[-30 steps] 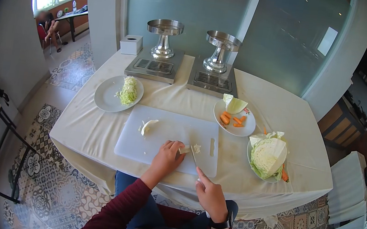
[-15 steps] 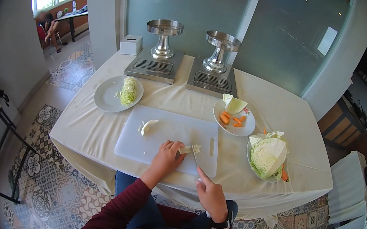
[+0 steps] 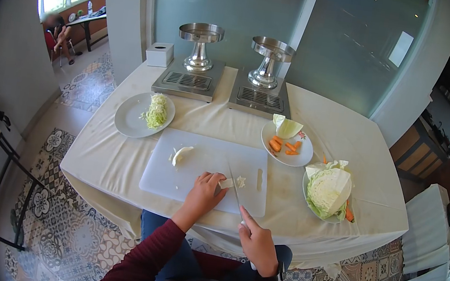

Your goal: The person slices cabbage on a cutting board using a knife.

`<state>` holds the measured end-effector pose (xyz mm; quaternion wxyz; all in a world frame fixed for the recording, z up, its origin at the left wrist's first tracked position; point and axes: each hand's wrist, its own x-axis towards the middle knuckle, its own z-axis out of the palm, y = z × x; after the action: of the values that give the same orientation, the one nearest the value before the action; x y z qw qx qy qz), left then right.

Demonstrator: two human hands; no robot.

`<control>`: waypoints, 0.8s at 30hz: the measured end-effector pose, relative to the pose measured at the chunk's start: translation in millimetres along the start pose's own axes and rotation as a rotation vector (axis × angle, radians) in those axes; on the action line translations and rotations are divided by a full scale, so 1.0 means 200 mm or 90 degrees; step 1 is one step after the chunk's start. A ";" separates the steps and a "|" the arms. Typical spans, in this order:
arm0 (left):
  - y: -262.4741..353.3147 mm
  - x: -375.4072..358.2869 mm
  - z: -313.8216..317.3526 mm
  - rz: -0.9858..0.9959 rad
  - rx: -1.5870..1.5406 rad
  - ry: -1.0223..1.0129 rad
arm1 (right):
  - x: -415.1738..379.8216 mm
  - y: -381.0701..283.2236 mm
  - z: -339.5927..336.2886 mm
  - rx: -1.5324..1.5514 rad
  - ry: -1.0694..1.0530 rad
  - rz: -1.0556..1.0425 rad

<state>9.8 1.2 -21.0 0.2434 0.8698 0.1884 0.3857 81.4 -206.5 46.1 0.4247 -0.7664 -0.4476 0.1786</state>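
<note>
My left hand (image 3: 206, 194) presses a small pale cabbage piece (image 3: 226, 183) down on the white cutting board (image 3: 208, 155), fingers closed against it. My right hand (image 3: 257, 241) is wrapped round the handle of a knife (image 3: 234, 187), its blade slanting up and left beside the cabbage piece. A little heap of chopped cabbage (image 3: 241, 182) lies just right of the blade. Another cabbage wedge (image 3: 181, 155) rests on the board's upper left, with small scraps around it.
A grey plate (image 3: 130, 118) holds shredded cabbage (image 3: 156, 112). On a white plate (image 3: 297, 160) are carrot pieces (image 3: 276, 143) and a cabbage leaf (image 3: 286, 128). A cut cabbage (image 3: 328, 190) sits at right. Two metal stands (image 3: 198, 50) stand behind. A person (image 3: 59, 34) sits far left.
The knife blade has risen, and more of it shows above the cabbage piece, tip pointing up and left. My left hand stays in nearly the same place.
</note>
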 end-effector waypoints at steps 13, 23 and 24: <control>0.01 0.00 0.00 -0.022 -0.001 -0.009 | 0.00 0.01 0.02 -0.022 0.015 -0.001; 0.01 0.00 -0.01 -0.021 -0.006 -0.007 | 0.00 0.04 0.03 -0.021 -0.005 0.012; 0.01 0.00 -0.01 -0.020 -0.007 -0.008 | 0.00 0.04 0.03 -0.024 -0.005 0.004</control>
<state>9.6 -0.5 -18.4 0.2554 0.8678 0.1981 0.3775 81.6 -206.1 36.7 0.4078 -0.7751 -0.4501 0.1740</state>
